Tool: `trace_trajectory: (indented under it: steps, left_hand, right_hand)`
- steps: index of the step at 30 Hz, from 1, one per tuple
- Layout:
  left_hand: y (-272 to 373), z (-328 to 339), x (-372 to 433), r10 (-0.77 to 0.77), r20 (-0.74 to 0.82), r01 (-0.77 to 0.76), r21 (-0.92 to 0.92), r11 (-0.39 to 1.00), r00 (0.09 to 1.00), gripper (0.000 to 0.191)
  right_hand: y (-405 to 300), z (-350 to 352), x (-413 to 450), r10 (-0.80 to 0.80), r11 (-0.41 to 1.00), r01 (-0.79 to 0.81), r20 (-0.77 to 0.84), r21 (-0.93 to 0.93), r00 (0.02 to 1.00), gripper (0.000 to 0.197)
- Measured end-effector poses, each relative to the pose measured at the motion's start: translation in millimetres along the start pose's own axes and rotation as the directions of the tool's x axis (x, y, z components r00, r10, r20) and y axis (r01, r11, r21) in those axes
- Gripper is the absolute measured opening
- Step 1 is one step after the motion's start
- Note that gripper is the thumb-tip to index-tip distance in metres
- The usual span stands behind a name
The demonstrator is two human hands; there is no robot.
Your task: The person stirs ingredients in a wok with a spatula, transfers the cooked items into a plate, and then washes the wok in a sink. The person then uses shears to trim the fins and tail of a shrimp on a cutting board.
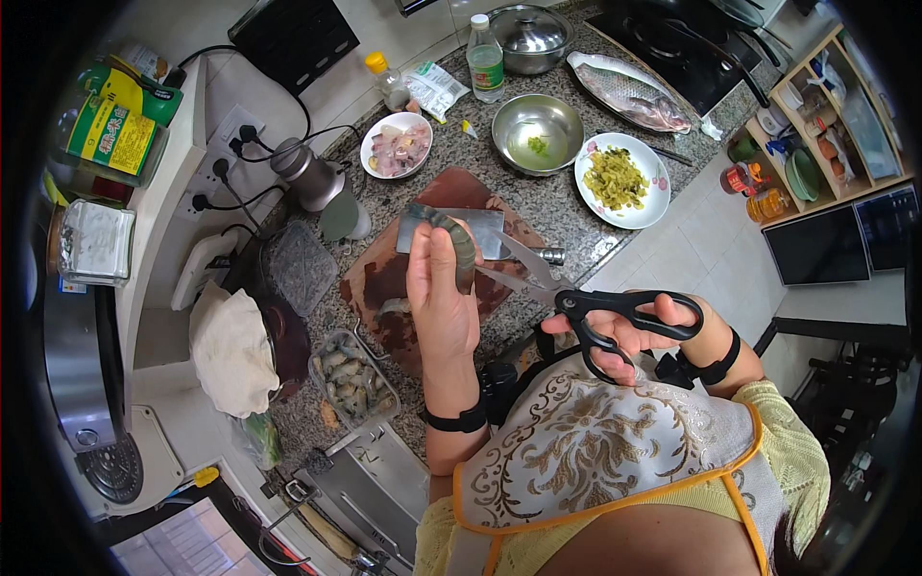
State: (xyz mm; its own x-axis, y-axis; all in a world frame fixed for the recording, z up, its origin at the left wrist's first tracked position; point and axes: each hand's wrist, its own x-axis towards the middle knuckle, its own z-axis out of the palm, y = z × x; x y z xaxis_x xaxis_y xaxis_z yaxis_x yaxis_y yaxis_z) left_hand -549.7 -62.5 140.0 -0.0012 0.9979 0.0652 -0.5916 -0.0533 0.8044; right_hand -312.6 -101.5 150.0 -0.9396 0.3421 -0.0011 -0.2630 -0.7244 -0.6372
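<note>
My left hand (445, 309) holds up a raw, unpeeled shrimp (461, 248) between thumb and fingers. Fingers of my right hand (627, 335) are through the black handles of kitchen scissors (562, 291); the blades are spread, their tips close to the shrimp. Below lies a wet cutting board (367, 277) with a cleaver (490, 229) across it and another shrimp (395, 308) partly behind my left wrist. A clear plastic container (395, 410) of shrimp (353, 378) stands left of my left forearm.
Beyond the board stand a bowl of raw pieces (365, 155), a steel bowl (569, 119), a plate of chopped greens (659, 191) and a whole fish (627, 90) on a dish. A sink (382, 475) lies at lower left; a cloth-covered pot (288, 353) stands left.
</note>
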Motion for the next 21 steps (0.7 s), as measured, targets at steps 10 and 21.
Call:
trace_trajectory:
  steps: [10,21]
  left_hand:
    - [-7.3,22.5,-9.2,-0.162,-0.118,0.152,-0.086,0.985,0.980,0.026]
    - [-8.9,21.0,-10.1,-0.069,-0.138,0.059,-0.076,0.995,0.988,0.030]
  right_hand:
    - [8.8,8.3,-1.0,-0.037,0.999,0.039,-0.061,0.024,0.997,0.115]
    - [11.0,25.6,-1.1,-0.373,0.867,0.183,-0.359,-0.464,0.856,0.077]
